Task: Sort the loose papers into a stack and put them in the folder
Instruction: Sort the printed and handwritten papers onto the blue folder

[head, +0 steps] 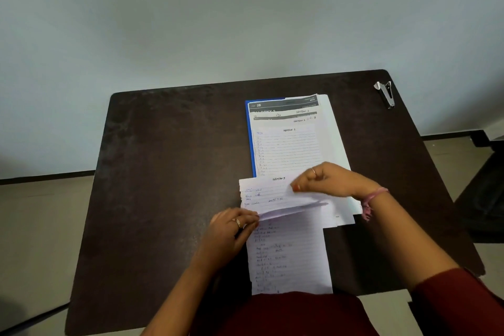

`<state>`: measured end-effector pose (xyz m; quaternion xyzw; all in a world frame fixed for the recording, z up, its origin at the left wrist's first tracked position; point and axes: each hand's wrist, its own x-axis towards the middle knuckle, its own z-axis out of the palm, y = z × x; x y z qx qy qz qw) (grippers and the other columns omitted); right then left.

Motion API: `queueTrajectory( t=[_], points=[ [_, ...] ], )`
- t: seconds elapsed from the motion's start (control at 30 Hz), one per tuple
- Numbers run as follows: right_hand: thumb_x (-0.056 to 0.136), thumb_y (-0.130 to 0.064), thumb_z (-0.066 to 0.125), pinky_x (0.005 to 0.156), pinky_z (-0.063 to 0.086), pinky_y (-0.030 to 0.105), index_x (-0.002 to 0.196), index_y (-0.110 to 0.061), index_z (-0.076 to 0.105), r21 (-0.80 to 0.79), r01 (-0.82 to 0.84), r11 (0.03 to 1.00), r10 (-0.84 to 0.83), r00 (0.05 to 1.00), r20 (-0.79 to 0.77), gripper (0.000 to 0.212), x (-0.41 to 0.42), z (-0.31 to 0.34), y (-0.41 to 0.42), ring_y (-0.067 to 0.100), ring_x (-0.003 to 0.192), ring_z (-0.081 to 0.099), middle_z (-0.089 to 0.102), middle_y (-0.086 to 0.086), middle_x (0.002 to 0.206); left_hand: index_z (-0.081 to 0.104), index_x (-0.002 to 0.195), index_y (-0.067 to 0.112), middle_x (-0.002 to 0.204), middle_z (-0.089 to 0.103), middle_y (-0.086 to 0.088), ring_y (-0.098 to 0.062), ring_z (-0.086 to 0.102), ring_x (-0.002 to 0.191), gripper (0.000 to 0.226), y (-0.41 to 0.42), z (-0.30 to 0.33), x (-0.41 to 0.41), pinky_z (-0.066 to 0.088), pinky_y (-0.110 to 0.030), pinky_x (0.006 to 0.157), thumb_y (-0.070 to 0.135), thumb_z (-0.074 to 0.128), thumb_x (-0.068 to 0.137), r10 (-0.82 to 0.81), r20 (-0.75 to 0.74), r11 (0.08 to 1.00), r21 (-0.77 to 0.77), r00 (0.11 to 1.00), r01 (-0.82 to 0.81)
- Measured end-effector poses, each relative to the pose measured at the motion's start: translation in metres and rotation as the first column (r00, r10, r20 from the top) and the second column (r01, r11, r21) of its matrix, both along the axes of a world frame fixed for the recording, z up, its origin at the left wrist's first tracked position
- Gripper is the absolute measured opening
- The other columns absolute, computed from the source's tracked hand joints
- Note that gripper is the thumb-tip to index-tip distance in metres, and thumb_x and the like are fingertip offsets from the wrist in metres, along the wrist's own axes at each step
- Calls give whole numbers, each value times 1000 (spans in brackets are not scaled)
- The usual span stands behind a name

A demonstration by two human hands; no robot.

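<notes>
The folded sheet (275, 196) lies across the near end of the stack (289, 144), its long axis running left to right, while the stack and the blue folder (249, 139) under it run away from the person. The right hand (327, 179) has its grip pinching the sheet's upper flap from the right; the left hand (231, 229) has its grip pinching the fold at the sheet's near left corner. A lined page (289, 254) lies below, reaching to the near edge of the tabletop (163, 172). Both hands sit at the sheet itself, so the coming move is likely a short push forward onto the stack. Bare room lies to the left; a stapler (387, 94) rests well apart at the far right corner.
</notes>
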<state>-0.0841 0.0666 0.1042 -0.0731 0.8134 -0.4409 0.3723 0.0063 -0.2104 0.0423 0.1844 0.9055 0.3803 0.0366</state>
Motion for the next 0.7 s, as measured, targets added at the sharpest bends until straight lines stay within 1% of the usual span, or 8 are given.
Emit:
queueTrajectory(
  t=[0.1, 0.17, 0.23, 0.33, 0.43, 0.57, 0.63, 0.7],
  points=[
    [85, -29, 71, 87, 45, 26, 104, -27, 69, 314, 76, 946, 19, 957, -289, 20, -18, -24, -8, 14, 104, 61, 66, -8, 110, 74, 102, 23, 103, 70, 13, 6, 52, 99, 36, -2, 2, 1, 48, -31, 82, 42, 46, 89, -10, 14, 1000, -1, 1000, 10],
    [85, -33, 69, 92, 40, 34, 114, -27, 65, 469, 44, 882, 118, 943, -311, 30, -25, -37, -15, 15, 111, 56, 63, -9, 119, 73, 103, 22, 101, 71, 12, 8, 52, 94, 30, -2, 4, 3, 48, -28, 82, 38, 51, 91, 10, 18, 1000, 4, 1000, -10],
    [85, -33, 68, 86, 31, 33, 114, -28, 64, 536, 16, 844, 173, 938, -300, 30, -29, -43, -21, 13, 108, 55, 64, -11, 113, 71, 110, 20, 100, 70, 11, 2, 58, 92, 28, -1, 6, 4, 50, -29, 85, 34, 56, 91, 62, 79, 998, 23, 995, -64],
    [85, -26, 67, 78, 24, 32, 102, -29, 67, 527, 34, 849, 180, 920, -349, 17, -28, -39, -25, 10, 96, 58, 65, -12, 87, 71, 107, 19, 98, 71, 11, -4, 63, 89, 36, -2, 7, 2, 50, -31, 83, 41, 49, 88, 58, 21, 998, 32, 998, -59],
    [87, -26, 65, 78, 21, 31, 93, -31, 71, 518, 44, 854, 200, 892, -406, 10, -21, -32, -23, 5, 90, 58, 69, -16, 81, 73, 96, 21, 103, 68, 10, -1, 54, 97, 28, -3, 1, 3, 41, -29, 83, 37, 51, 88, 20, -104, 1000, 5, 994, -20],
    [84, -36, 69, 91, 23, 30, 89, -38, 74, 534, 56, 844, 244, 845, -476, 7, -5, -22, -16, 6, 103, 58, 70, -17, 106, 71, 94, 20, 128, 56, 2, -9, 47, 117, 24, -4, -4, 3, 50, -45, 89, 36, 55, 87, 32, -103, 999, 34, 994, -29],
    [82, -38, 70, 97, 23, 33, 84, -41, 73, 534, 25, 845, 264, 849, -458, 5, 4, -17, -13, 7, 117, 52, 59, -17, 128, 72, 93, 18, 140, 48, 0, -12, 42, 129, 25, -4, -4, 1, 47, -44, 98, 36, 56, 87, 23, -68, 999, 49, 997, -20],
    [80, -38, 72, 102, 25, 36, 77, -46, 70, 466, -63, 882, 252, 900, -355, 9, 12, -8, -8, 5, 122, 47, 51, -18, 135, 73, 93, 17, 147, 41, -1, -14, 36, 136, 27, -3, -4, 0, 41, -40, 104, 37, 55, 88, 18, -37, 998, 53, 999, -16]
  ],
)
